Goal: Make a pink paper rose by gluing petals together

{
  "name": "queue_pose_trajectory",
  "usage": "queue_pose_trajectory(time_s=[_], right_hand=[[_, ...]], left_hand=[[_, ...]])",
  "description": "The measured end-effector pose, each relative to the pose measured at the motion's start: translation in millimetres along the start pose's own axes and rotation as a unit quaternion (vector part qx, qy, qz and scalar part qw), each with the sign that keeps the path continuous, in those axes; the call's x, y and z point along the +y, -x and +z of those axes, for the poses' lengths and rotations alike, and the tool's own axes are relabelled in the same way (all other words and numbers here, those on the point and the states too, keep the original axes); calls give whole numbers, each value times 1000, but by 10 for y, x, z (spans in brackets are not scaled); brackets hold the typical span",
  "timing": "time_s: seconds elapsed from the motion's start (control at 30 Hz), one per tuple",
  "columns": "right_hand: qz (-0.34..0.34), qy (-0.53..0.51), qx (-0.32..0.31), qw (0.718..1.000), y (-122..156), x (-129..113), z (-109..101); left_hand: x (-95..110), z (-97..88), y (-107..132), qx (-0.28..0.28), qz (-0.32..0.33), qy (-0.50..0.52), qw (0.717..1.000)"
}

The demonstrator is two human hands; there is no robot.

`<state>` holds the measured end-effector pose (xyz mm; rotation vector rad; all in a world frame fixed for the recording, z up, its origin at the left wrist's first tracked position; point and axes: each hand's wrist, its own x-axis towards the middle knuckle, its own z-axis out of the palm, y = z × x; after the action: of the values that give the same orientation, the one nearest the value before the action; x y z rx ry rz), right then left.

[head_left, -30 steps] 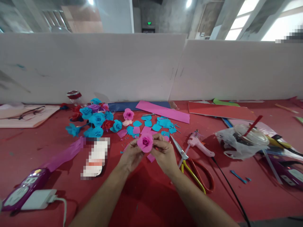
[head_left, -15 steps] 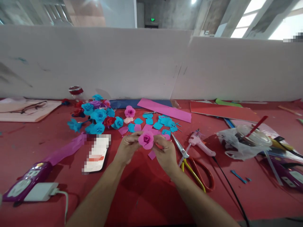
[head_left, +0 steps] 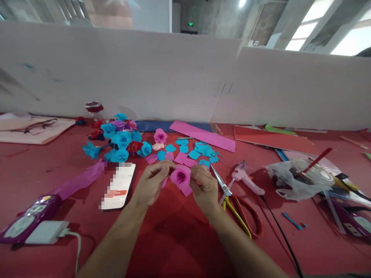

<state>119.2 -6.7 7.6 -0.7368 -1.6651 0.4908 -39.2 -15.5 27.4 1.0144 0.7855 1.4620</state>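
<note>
A pink paper rose (head_left: 181, 176) faces up between my two hands over the red table. My left hand (head_left: 150, 183) is closed, with its fingertips pinching the rose's upper left edge. My right hand (head_left: 205, 187) pinches the rose from the right side; its lower fingers are curled and partly hidden. A small pink piece shows beneath my left fingers, and I cannot tell whether it is held. Cut pink paper pieces (head_left: 181, 158) and blue paper petals (head_left: 203, 148) lie just beyond my hands. Another pink rose (head_left: 160, 136) stands further back.
Scissors (head_left: 228, 197) and a pink glue gun (head_left: 246, 179) with a black cable lie right of my hands. A phone (head_left: 119, 187), a bunch of paper flowers (head_left: 121, 139) and a purple power strip (head_left: 31, 218) are leftward. A bagged cup (head_left: 307, 173) stands far right.
The rose has moved slightly down and right and turned a little. My left fingers have shifted on its edge, and a pink piece now shows below them. The camera view has tilted slightly.
</note>
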Motion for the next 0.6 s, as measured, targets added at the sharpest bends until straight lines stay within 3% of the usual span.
queue_pose_trajectory(time_s=[0.17, 0.33, 0.47, 0.6], right_hand=[[-21, 27, -43, 999, -17, -10, -19], [-37, 37, -65, 997, -24, -33, -20], [-39, 36, -63, 997, -30, -36, -11], [-20, 12, -46, 999, -19, -38, 14]], left_hand=[[122, -8, 27, -3, -94, 17, 995], [152, -17, 15, 18, -130, 72, 989], [159, -38, -12, 9, -119, 130, 984], [125, -80, -69, 51, -40, 189, 980]])
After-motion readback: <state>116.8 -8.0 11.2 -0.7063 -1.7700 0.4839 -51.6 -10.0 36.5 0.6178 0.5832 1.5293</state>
